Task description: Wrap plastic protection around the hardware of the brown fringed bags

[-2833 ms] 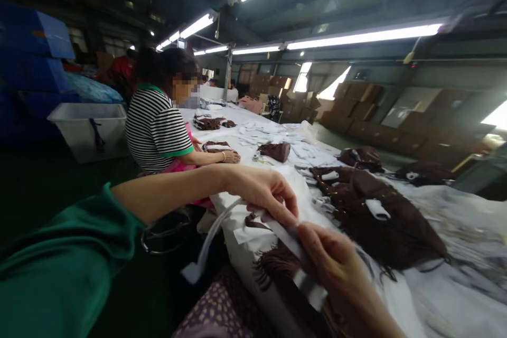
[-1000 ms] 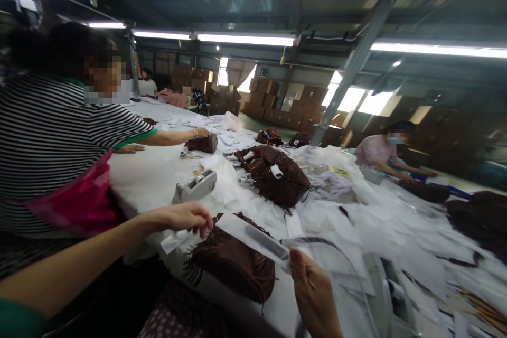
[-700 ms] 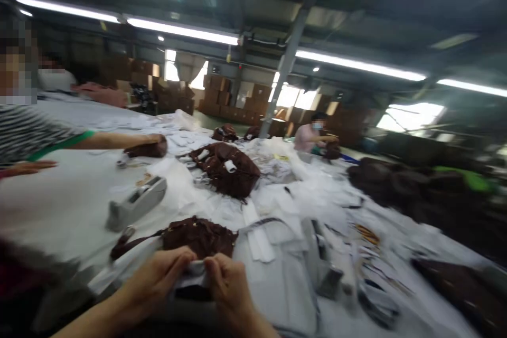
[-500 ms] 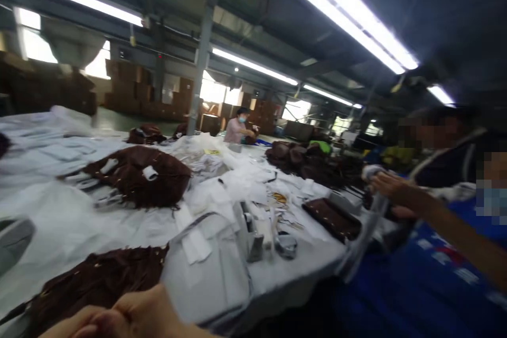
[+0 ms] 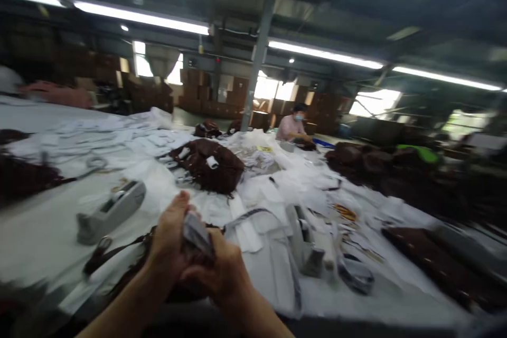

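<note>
In front of me my left hand and my right hand come together, fingers closed round a small flat grey piece. Blur hides what exactly the piece is. Beneath them lies a dark brown bag, mostly covered by my hands and forearms. Its strap with a metal buckle sticks out to the left. To the right of my hands rests a pale grey bag with white paper strips on it. A grey tape dispenser stands left of my left hand.
A second tape dispenser and a tape roll sit on the right. Farther back is a brown bag with white wraps. Brown pieces pile up at right. A person in pink works across the table.
My view has swung left, so the co-worker in blue has left the picture. Both my hands now show higher up, together round the grey piece.
</note>
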Tool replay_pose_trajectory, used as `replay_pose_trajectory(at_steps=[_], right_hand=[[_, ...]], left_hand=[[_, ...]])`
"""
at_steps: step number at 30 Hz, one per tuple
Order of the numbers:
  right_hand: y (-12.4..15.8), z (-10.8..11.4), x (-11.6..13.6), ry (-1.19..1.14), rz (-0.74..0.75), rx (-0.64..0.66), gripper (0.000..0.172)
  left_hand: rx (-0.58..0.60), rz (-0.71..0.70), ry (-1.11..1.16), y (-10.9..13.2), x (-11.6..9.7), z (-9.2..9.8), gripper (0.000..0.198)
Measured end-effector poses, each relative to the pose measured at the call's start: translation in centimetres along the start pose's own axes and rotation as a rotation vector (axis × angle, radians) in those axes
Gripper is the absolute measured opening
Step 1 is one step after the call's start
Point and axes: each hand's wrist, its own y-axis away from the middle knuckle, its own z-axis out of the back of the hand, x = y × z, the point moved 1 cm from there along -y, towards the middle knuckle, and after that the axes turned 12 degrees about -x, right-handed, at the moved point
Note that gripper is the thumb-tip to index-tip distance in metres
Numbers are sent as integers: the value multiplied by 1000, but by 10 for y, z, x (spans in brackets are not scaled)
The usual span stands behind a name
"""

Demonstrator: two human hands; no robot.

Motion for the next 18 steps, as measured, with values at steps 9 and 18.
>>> replay_pose_trajectory(at_steps=[9, 18], right_hand=[[2, -11, -22, -46, 26, -212, 27], [-22, 7, -16, 37, -107, 166, 10]], left_hand=[[-218, -216, 391, 9, 17, -5, 38], [-12, -641, -1328, 21, -13, 27, 45]])
